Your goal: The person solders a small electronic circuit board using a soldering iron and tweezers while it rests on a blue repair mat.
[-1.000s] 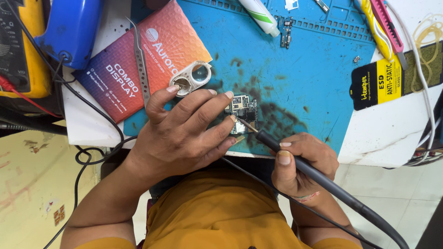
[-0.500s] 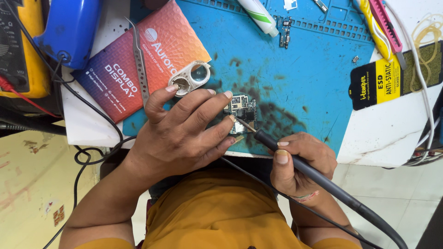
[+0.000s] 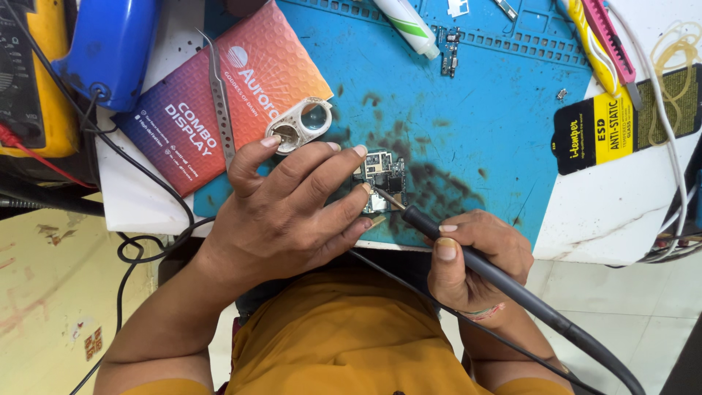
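A small dark circuit board (image 3: 384, 175) lies on the blue work mat (image 3: 497, 139) near its front edge. My left hand (image 3: 292, 208) presses down on the board's left side with its fingertips. My right hand (image 3: 475, 256) grips a black soldering iron (image 3: 453, 245) like a pen, and its thin tip touches the board's lower right corner. The iron's black cable trails off to the lower right. Dark smudges stain the mat around the board.
A small metal camera frame (image 3: 298, 124) and steel tweezers (image 3: 219, 95) lie on an orange-red padded packet (image 3: 212, 88) at left. A yellow meter (image 3: 29, 73) and a blue tool (image 3: 110, 44) sit far left. A white tube (image 3: 406, 25), small parts and a black-yellow packet (image 3: 607, 132) lie beyond.
The iron's tip has shifted slightly along the board's lower right corner. My left hand stays pressed on the board.
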